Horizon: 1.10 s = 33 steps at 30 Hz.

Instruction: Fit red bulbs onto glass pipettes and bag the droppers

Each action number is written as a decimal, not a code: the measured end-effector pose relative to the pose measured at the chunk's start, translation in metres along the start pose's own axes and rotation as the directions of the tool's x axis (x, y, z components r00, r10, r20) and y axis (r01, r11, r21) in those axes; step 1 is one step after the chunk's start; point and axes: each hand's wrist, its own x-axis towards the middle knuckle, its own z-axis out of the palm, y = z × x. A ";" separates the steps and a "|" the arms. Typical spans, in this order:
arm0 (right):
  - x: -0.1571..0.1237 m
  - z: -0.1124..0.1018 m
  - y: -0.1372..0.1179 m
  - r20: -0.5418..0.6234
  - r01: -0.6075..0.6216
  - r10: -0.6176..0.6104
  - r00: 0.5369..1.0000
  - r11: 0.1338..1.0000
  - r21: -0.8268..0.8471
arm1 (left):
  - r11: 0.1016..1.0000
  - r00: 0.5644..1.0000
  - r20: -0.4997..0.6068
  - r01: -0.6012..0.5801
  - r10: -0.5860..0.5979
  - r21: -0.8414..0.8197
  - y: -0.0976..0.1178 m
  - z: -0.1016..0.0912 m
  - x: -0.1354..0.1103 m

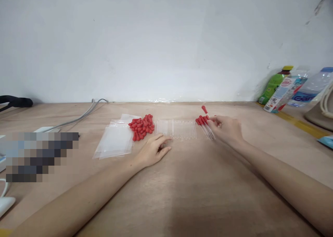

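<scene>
Right hand (pixel 225 128), towards the wearer's one o'clock: fingers clamp a red-bulbed dropper (pixel 204 109) | left hand (pixel 153 150), near twelve: fingers apart | dropper looks light, soft-topped, slick, perhaps fragile below; best held where red meets clear

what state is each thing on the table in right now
left grip: fingers loosely curled
right grip: closed on a dropper
other droppers: bunched, red bulbs fitted
loose red bulbs: heaped
clear tubes: side by side, unbulbed
clear bags: flat, overlapping
green bottle: capped
blue-capped bottle: closed
printed bottle: cap unclear
</scene>
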 end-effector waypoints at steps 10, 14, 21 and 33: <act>0.003 0.010 0.025 0.095 -0.219 0.237 0.967 0.962 -0.161 | 0.999 0.999 0.043 -0.028 0.029 -0.032 -0.007 0.005 0.001; 0.002 0.010 0.022 0.069 -0.188 0.201 0.977 0.969 -0.159 | 0.999 0.999 0.044 -0.030 0.031 -0.035 -0.007 0.006 0.001; -0.003 0.016 -0.009 0.085 0.005 0.004 0.996 0.994 -0.109 | 0.999 0.998 0.047 -0.035 0.036 -0.022 -0.006 0.006 0.003; 0.024 0.037 -0.041 0.271 0.014 0.080 0.959 0.944 -0.329 | 0.999 0.998 0.054 -0.027 0.028 -0.024 -0.007 0.005 0.002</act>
